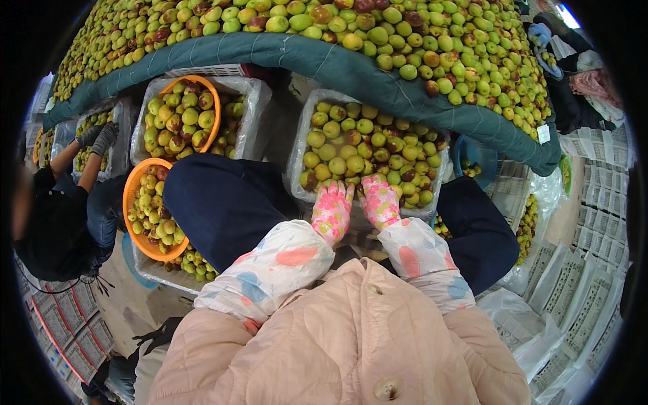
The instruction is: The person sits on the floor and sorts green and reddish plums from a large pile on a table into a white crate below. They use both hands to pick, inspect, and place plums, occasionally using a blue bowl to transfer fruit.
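Observation:
A plastic crate lined with clear film stands before my knees, filled with green and reddish-brown jujubes. My left hand, in a pink floral glove, lies palm down at the crate's near side, its fingertips on the fruit. Beside it, my right hand in a matching glove touches the jujubes a little to the right, fingers extended. Neither hand shows a fruit in its grasp, though the palms are hidden. Printed sleeve covers reach over both forearms.
A padded green rim edges a large heap of jujubes beyond the crate. Orange baskets and another lined crate hold fruit at left. A blue basin sits right. A co-worker's gloved hands work far left.

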The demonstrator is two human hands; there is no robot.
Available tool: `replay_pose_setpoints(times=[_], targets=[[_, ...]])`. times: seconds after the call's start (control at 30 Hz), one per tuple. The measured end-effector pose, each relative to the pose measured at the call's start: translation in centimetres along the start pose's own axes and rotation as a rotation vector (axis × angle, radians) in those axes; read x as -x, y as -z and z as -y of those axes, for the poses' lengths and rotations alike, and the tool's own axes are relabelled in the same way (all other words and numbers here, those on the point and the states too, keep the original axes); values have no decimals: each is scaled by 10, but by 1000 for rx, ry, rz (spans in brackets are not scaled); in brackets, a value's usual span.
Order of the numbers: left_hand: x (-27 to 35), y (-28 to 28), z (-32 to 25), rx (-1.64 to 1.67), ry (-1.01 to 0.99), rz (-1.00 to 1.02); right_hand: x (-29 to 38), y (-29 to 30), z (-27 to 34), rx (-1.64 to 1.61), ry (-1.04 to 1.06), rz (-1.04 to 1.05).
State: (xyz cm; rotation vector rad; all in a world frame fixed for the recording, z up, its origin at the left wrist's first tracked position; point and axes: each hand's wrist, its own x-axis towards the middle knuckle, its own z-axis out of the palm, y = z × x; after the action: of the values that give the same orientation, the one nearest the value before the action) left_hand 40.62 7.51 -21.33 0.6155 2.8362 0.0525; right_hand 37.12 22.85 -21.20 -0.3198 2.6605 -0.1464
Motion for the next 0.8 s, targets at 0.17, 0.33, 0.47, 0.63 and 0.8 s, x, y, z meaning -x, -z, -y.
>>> replay_pose_setpoints(times=[0.17, 0.33, 0.47, 0.63, 0.8], targets=[[-7, -12, 3, -17, -39, -90, 2, 5, -4, 20, 17, 65], [-7, -15, 3, -7, -19, -114, 5, 17, -14, -296, -62, -183], [-11, -13, 3, -13, -20, -149, -21, 25, -23, -353, -45, -257], [-14, -6, 5, 27, -25, -111, -46, 29, -29, -357, -134, -74], [-18, -2, 3, 66, -26, -64, -40, 36, -31, -225, -42, 11]])
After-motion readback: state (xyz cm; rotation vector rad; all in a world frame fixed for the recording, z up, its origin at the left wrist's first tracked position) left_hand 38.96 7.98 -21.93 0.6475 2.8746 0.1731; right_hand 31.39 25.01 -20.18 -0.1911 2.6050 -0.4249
